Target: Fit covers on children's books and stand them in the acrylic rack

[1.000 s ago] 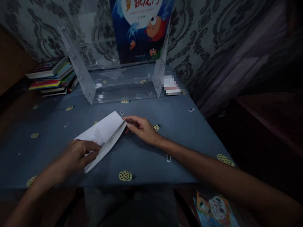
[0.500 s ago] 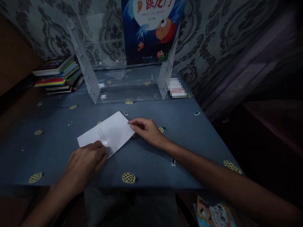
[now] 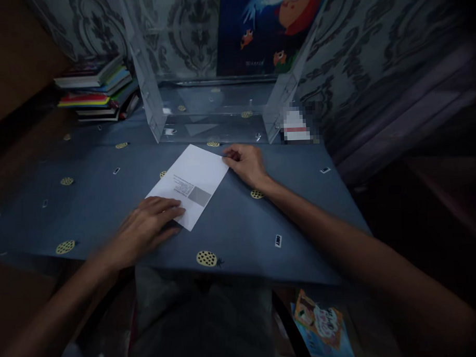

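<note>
A white sheet of paper [image 3: 200, 167] lies slanted on the patterned tablecloth [image 3: 240, 235], with small print and a grey block on its lower part. Whether it is a single sheet or a thin booklet, I cannot tell. My left hand [image 3: 153, 220] rests over its lower left edge, fingers stretched out and slightly apart. At the upper right corner, my right hand [image 3: 247, 163] pinches the paper between thumb and fingers. Part of the sheet's left edge is hidden under my left hand.
A clear acrylic stand [image 3: 216, 117] holds a blue picture book [image 3: 252, 48] at the back. Left of it is a stack of books [image 3: 98, 89]. A blurred-out item [image 3: 296, 125] sits right of the stand. Below the table's right front edge lies a colourful book [image 3: 321, 324].
The paper has turned, its printed part now showing more clearly. My left hand's fingers have straightened from a curled pose. My right hand still pinches the corner; the view has tilted downward.
</note>
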